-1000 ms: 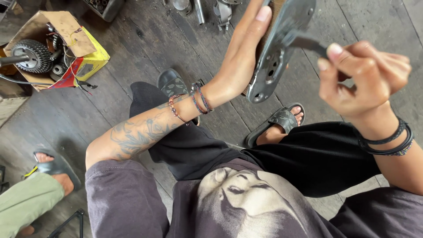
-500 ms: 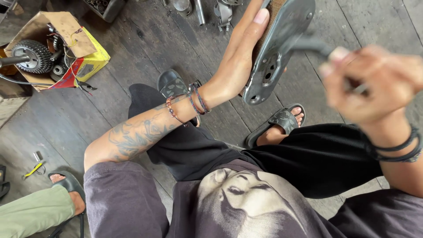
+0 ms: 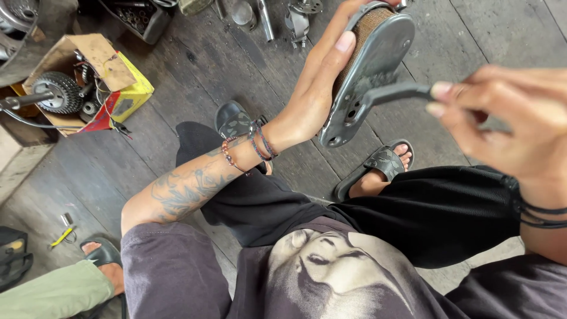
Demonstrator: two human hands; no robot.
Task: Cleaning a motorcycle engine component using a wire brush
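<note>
My left hand (image 3: pixel 319 88) grips a curved grey metal brake shoe (image 3: pixel 369 77) with a brown lining on its back, held upright above my knees. Beaded bracelets circle that wrist. My right hand (image 3: pixel 508 124), blurred, is closed around a dark metal tool (image 3: pixel 396 93) whose tip rests against the face of the shoe. I sit with black trousers and dark sandals (image 3: pixel 378 165) on a wooden plank floor (image 3: pixel 195 71).
A torn cardboard box (image 3: pixel 82 77) with gears and metal parts lies at the far left. More metal parts (image 3: pixel 277 15) and a tray of small pieces (image 3: pixel 139 18) sit along the top. Another person's green-trousered leg and sandal (image 3: pixel 88 274) are at bottom left.
My right hand has swung with the tool, which now touches the shoe lower down its face. The other person's foot has shifted toward the bottom left.
</note>
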